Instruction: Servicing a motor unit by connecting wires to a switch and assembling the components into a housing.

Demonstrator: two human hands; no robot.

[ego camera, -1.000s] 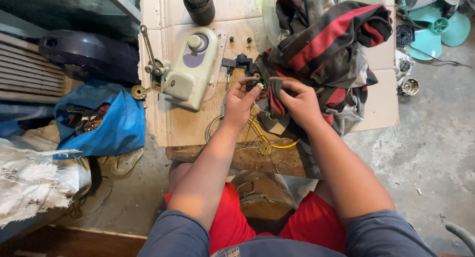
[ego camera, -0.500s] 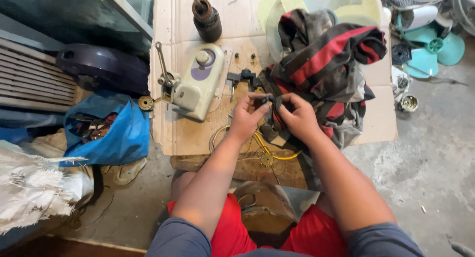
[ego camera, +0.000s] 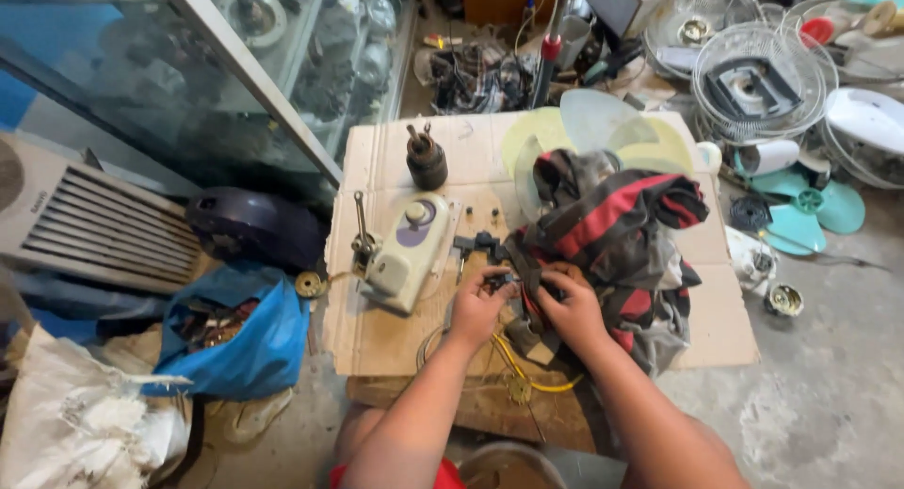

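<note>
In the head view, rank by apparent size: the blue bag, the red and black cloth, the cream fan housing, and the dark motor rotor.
1. Red and black cloth and blue bag: these look about alike, too close to rank.
2. Cream fan housing.
3. Dark motor rotor, smallest.

A small dark part (ego camera: 502,284) sits pinched between the fingertips of both hands, low over the cardboard, just at 9 o'clock of the rag (ego camera: 617,240). Its shape is too small and hidden to tell. The rag is red, black and grey striped cloth, crumpled in a heap, its lower left edge touching the part.
</note>
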